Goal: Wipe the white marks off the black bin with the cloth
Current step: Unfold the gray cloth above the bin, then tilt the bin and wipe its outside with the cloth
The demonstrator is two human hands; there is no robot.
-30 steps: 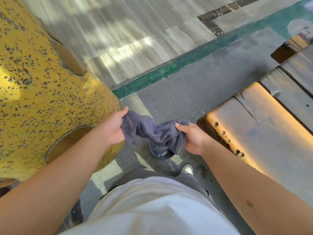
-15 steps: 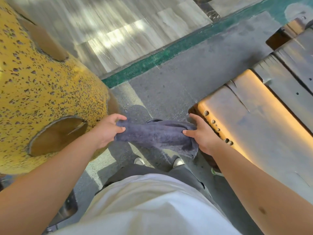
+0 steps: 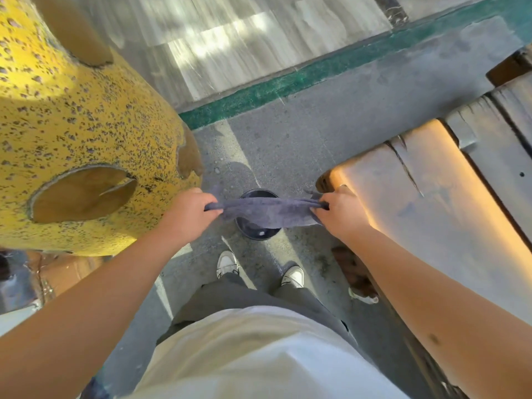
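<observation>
Now we are gripping cloth taut, left hand and right hand each clenching one end. Black bin sitting on ground below, between hands, cloth hiding its middle; white marks barely discernible.

Soft, matt grey terry cloth stretched between my hands; glossy black bin below; rough, pitted yellow structure; weathered, cracked wooden bench; matt, gritty concrete floor; streaked stone paving.
</observation>
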